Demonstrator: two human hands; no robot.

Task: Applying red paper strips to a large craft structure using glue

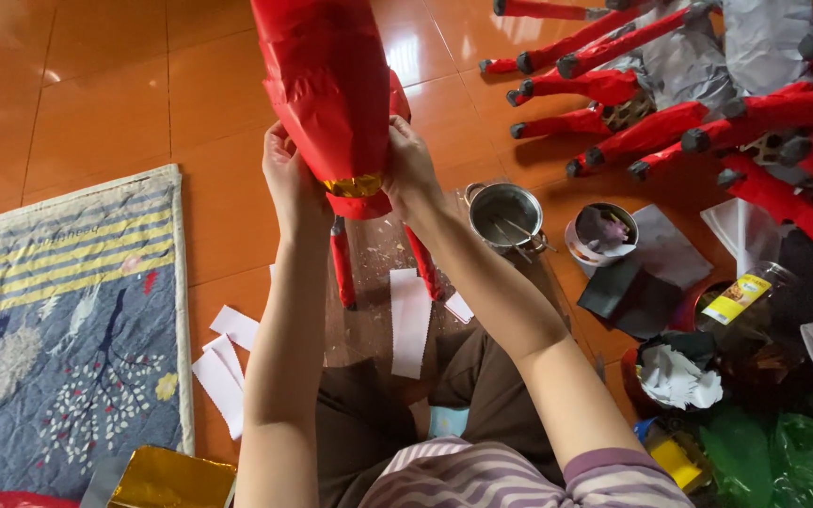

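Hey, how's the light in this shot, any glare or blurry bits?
Head view: soft daylight, with pale glare on the glossy orange floor tiles at top; the red paper figure between left hand and right hand is sharp; the sleeves at the bottom edge look slightly soft.

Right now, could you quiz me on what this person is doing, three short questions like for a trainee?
1. True or false: both hands grip the red paper figure.
2. What colour is the foil band near the figure's lower end? A) silver B) gold C) blue
3. Which hand is nearer the small metal pot?

Key:
1. True: the left hand and right hand press on opposite sides.
2. B
3. The right hand.
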